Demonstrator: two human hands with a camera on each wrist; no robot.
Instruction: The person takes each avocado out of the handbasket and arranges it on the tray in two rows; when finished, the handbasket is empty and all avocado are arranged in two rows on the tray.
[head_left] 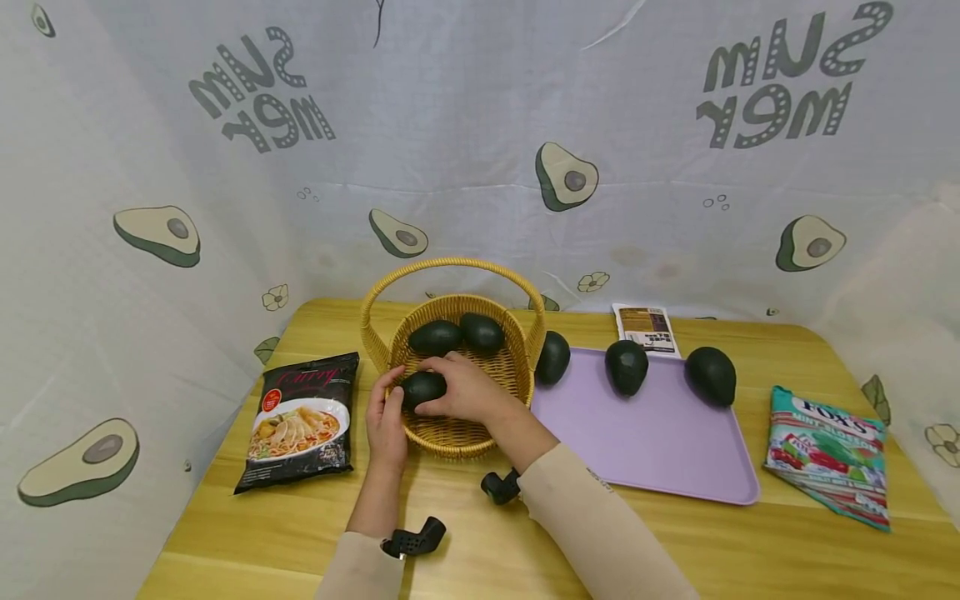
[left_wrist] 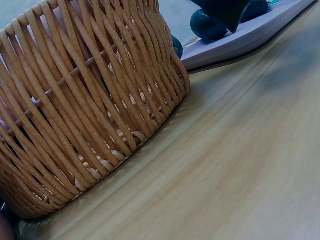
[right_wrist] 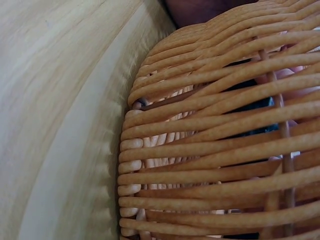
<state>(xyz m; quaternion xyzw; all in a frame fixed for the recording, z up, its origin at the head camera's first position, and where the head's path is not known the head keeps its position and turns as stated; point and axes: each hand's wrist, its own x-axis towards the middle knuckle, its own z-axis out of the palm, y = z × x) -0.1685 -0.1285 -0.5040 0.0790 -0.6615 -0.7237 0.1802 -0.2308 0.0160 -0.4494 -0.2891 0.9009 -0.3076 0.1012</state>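
Observation:
A yellow wicker basket [head_left: 450, 451] with a tall arched handle stands on the wooden table. Two dark green avocados, one at the left [head_left: 435, 337] and one at the right [head_left: 482, 332], lie at the back inside it. My right hand [head_left: 467, 392] reaches over the front and holds a third avocado [head_left: 424, 389] in the left part of the basket. At the left rim, my left hand [head_left: 387, 427] grips the basket's edge, its thumb close to that avocado. Both wrist views mostly show the woven wall [left_wrist: 95, 90], and dark green shows through the weave [right_wrist: 255, 117].
A lilac tray [head_left: 645, 450] sits right of the basket, with avocados [head_left: 626, 367] along its back edge. Behind it lies a small brown-and-white packet [head_left: 647, 330]. A black noodle packet [head_left: 303, 421] is at the left, a teal candy bag [head_left: 828, 458] at the far right.

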